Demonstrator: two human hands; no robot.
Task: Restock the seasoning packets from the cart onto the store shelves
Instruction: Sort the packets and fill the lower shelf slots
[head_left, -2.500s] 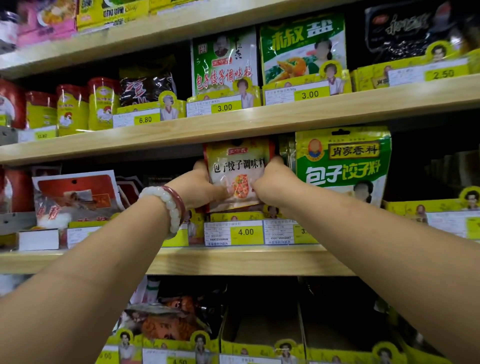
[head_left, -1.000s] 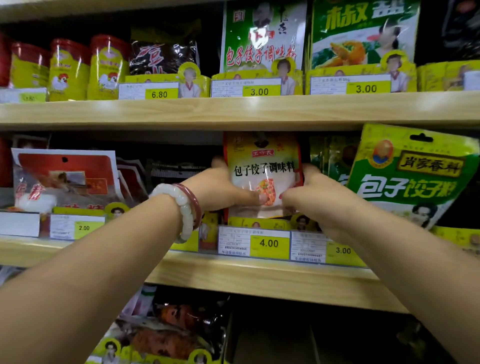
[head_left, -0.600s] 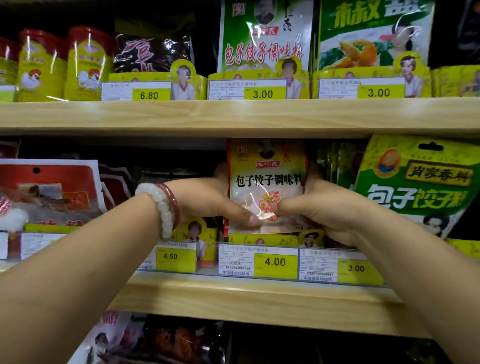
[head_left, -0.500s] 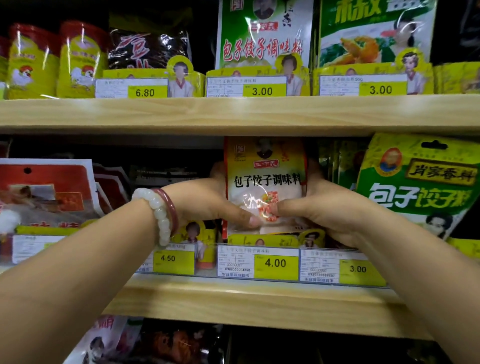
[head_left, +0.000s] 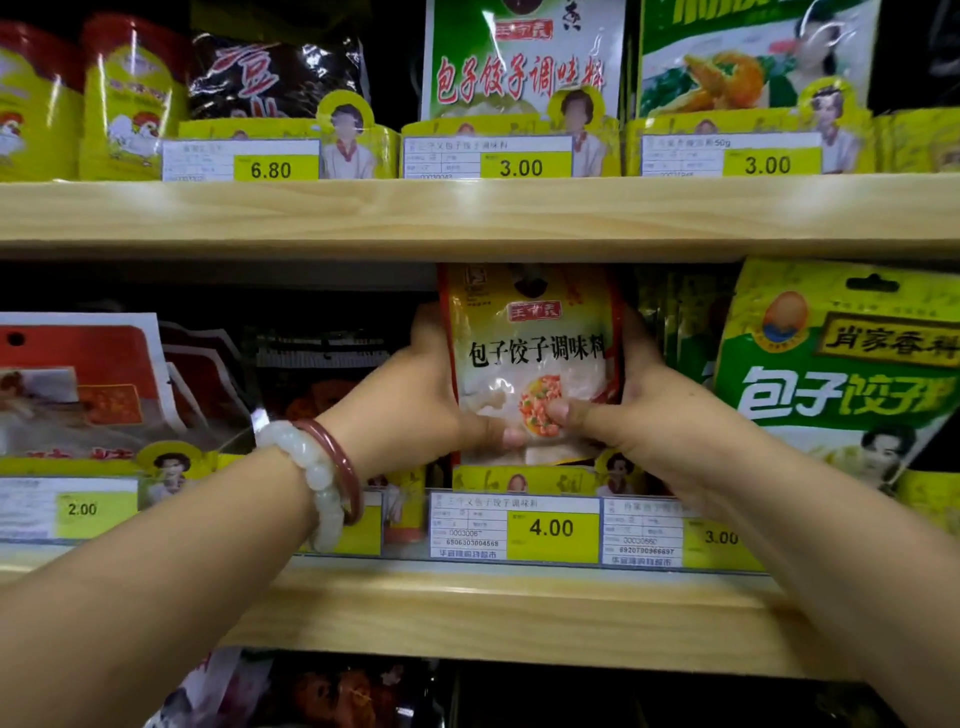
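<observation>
An orange-and-white seasoning packet (head_left: 535, 358) stands upright on the middle wooden shelf (head_left: 467, 613), above the 4.00 price tag (head_left: 550, 529). My left hand (head_left: 415, 405) grips its left edge, thumb pressed on the front. My right hand (head_left: 649, 415) grips its right edge, thumb likewise on the front near the picture. The two thumb tips almost meet. The packet's top reaches just under the upper shelf (head_left: 467, 213). The cart is out of view.
A large green packet (head_left: 841, 374) leans at the right, close to my right wrist. Red-and-white packets (head_left: 78, 384) stand at the left. The upper shelf holds yellow tins (head_left: 130, 104), a dark bag (head_left: 275, 78) and green packets (head_left: 524, 62). More goods sit on the shelf below.
Both hands have kept hold of the packet, and it sits a little deeper and straighter in its slot. My view has moved closer to the shelf.
</observation>
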